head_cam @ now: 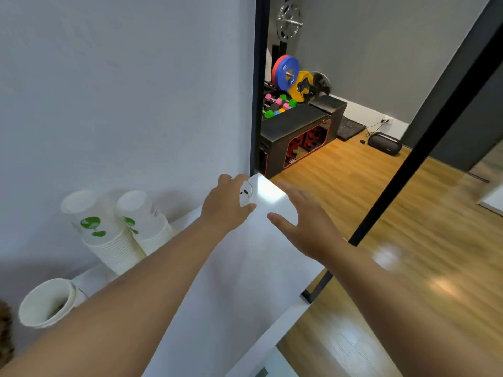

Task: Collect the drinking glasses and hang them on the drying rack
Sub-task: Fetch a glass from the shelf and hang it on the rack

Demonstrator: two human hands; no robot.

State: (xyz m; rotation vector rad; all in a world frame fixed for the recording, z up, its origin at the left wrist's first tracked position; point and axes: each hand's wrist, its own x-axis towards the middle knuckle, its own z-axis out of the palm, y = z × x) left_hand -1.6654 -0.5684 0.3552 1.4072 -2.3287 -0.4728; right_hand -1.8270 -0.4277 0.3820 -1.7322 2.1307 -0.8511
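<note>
A small clear drinking glass (247, 193) with dark printed marks stands near the far corner of the white table (245, 268). My left hand (226, 202) is wrapped around the glass from its left side. My right hand (302, 219) hovers open just to the right of it, fingers spread above the table's right edge. No drying rack is in view.
Two upturned stacks of white paper cups (114, 235) with green leaf prints lean against the wall at left. A single open paper cup (47, 302) lies nearer me. A black frame post (424, 137) slants past the table's right; gym weights (288, 74) and wooden floor lie beyond.
</note>
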